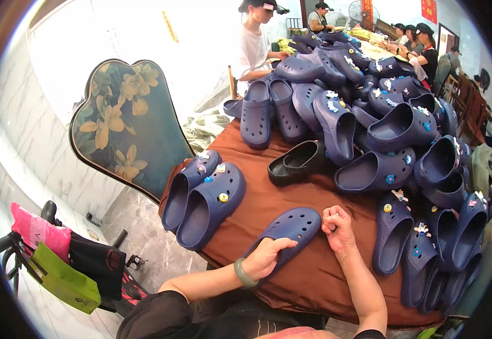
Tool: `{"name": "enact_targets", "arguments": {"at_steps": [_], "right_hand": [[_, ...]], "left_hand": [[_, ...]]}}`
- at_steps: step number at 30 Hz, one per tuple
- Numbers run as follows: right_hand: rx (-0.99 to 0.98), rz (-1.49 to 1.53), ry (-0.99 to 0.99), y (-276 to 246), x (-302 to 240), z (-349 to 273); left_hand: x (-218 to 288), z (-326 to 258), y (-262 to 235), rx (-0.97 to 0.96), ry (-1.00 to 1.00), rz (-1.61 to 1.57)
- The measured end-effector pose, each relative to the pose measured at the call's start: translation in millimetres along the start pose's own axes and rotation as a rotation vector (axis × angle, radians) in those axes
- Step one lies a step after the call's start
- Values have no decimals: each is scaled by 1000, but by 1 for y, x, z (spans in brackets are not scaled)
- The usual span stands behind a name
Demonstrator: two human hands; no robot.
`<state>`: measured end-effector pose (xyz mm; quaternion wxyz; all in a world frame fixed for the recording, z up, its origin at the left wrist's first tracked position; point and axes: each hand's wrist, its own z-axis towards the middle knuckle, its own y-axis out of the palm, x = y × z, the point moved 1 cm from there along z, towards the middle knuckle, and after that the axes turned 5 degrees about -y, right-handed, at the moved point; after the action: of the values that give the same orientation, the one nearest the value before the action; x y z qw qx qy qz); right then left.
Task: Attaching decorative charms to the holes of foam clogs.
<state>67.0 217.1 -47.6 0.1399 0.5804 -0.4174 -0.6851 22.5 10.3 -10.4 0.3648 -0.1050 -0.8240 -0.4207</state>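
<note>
My left hand point(264, 257), a green bangle on its wrist, is closed round the side of a navy clog point(299, 221) near the table's front edge. No charms show on this clog's perforated toe. Just right of the toe, my right hand point(338, 227) is raised with its fingers curled together; whatever they may pinch is hidden. To the left stands a pair of navy clogs point(215, 195) with small charms on them. A black clog point(292, 165) lies farther back, against a large heap of navy clogs point(320, 70).
A brown cloth point(257, 183) covers the table. More decorated clogs point(394, 231) line its right side. A chair with a flowered back point(130, 127) stands at the left, above a bicycle hung with bags point(65, 277). A person in white point(254, 42) works across the heap; others sit farther back.
</note>
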Motion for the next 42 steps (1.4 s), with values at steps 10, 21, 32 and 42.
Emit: {"name": "enact_targets", "arguments": {"at_steps": [10, 21, 32, 42], "right_hand": [[86, 22, 29, 10, -8, 5], [82, -316, -38, -13, -16, 8], [29, -306, -1, -2, -2, 6], [42, -190, -13, -4, -2, 5]], "left_hand": [[2, 2, -7, -25, -22, -51], [0, -18, -12, 51, -10, -121], [2, -6, -11, 54, 54, -94], [1, -6, -11, 43, 53, -76]]}}
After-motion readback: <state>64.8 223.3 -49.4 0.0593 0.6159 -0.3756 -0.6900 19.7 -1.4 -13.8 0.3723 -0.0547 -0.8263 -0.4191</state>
